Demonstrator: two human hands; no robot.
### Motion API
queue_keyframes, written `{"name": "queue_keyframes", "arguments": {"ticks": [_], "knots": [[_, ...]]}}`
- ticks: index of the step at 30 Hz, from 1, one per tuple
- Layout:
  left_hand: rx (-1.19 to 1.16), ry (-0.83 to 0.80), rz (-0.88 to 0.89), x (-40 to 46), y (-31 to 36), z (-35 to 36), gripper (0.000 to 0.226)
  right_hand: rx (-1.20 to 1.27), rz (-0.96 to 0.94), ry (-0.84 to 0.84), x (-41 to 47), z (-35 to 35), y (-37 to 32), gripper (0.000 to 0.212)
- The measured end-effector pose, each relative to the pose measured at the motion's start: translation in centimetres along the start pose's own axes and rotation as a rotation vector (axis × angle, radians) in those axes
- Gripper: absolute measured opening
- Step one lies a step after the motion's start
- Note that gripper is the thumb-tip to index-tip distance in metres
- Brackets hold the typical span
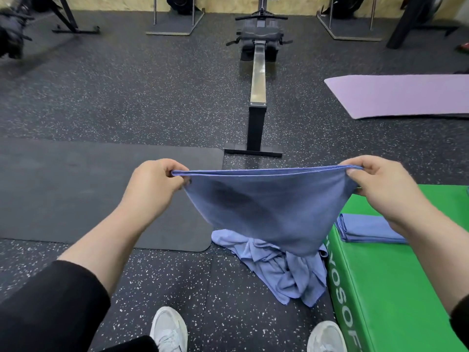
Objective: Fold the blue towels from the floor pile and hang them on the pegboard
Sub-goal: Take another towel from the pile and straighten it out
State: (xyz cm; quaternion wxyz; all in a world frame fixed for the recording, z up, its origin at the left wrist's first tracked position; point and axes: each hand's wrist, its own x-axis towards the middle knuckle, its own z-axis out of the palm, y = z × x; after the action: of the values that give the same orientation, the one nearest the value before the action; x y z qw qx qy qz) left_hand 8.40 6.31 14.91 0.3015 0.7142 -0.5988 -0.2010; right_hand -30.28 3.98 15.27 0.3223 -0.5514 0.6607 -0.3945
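Both hands pinch the top corners of a blue towel (269, 207) doubled over, left hand (154, 181) and right hand (380, 184) pulling its upper edge taut while the rest sags to a point below; beyond the grip a rowing machine (257, 97) runs away over the speckled floor (127, 92), left of it lies a dark mat (76, 189), right and below sits a green padded box (396, 288) carrying a folded blue towel (365, 228), and under the hanging point the crumpled pile of blue towels (281, 270) lies against that box
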Motion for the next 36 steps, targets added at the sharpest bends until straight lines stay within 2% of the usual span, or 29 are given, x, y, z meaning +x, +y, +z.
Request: {"name": "queue_keyframes", "arguments": {"ticks": [4, 6, 11, 13, 15, 19, 22, 24, 27, 30, 31, 34, 35, 36], "knots": [[-0.082, 0.142, 0.004, 0.5, 0.4, -0.8, 0.020, 0.066, -0.048, 0.061, 0.0, -0.4, -0.8, 0.027], [-0.104, 0.141, 0.006, 0.7, 0.3, -1.0, 0.019, 0.073, -0.037, 0.036, 0.0, -0.5, -0.8, 0.029], [-0.343, 0.097, -0.022, 0.7, 0.1, -1.1, 0.018, 0.044, -0.039, 0.037, 0.0, -0.8, -0.7, 0.036], [-0.433, 0.078, 0.009, 0.5, 0.8, -1.2, 0.022, 0.015, -0.022, 0.027, 0.2, -0.9, -0.4, 0.029], [-0.494, 0.067, 0.036, 0.3, 1.5, -1.0, 0.024, -0.067, -0.008, 0.009, 0.3, -0.8, -0.2, 0.023], [-0.460, 0.060, 0.104, 0.2, 3.4, -0.3, 0.024, -0.329, 0.017, -0.027, -0.1, -0.8, -0.7, 0.023], [-0.406, 0.012, 0.189, -0.1, 5.4, 0.6, 0.017, -0.496, 0.017, -0.169, -0.5, -0.3, -1.0, 0.018], [-0.393, -0.067, 0.225, -0.4, 6.6, 1.6, 0.014, -0.452, -0.024, -0.256, -0.9, 0.6, -1.4, 0.023], [-0.287, -0.177, 0.293, -0.9, 7.7, 3.5, 0.016, -0.258, -0.176, -0.375, -2.1, 2.9, -3.3, 0.039], [-0.204, -0.252, 0.356, -1.4, 8.3, 4.6, 0.016, -0.103, -0.240, -0.497, -3.4, 5.8, -5.2, 0.049], [-0.194, -0.260, 0.358, -1.5, 8.4, 4.8, 0.016, -0.076, -0.244, -0.519, -3.5, 6.6, -5.4, 0.045], [-0.196, -0.247, 0.356, -1.6, 8.5, 4.9, 0.016, -0.040, -0.283, -0.543, -3.4, 8.2, -5.6, 0.013], [-0.222, -0.249, 0.343, -1.6, 8.5, 4.9, 0.016, -0.027, -0.287, -0.552, -3.3, 8.5, -5.5, 0.008], [-0.251, -0.256, 0.327, -1.6, 8.5, 4.8, 0.018, -0.004, -0.282, -0.564, -3.3, 8.6, -5.5, 0.013]]}}
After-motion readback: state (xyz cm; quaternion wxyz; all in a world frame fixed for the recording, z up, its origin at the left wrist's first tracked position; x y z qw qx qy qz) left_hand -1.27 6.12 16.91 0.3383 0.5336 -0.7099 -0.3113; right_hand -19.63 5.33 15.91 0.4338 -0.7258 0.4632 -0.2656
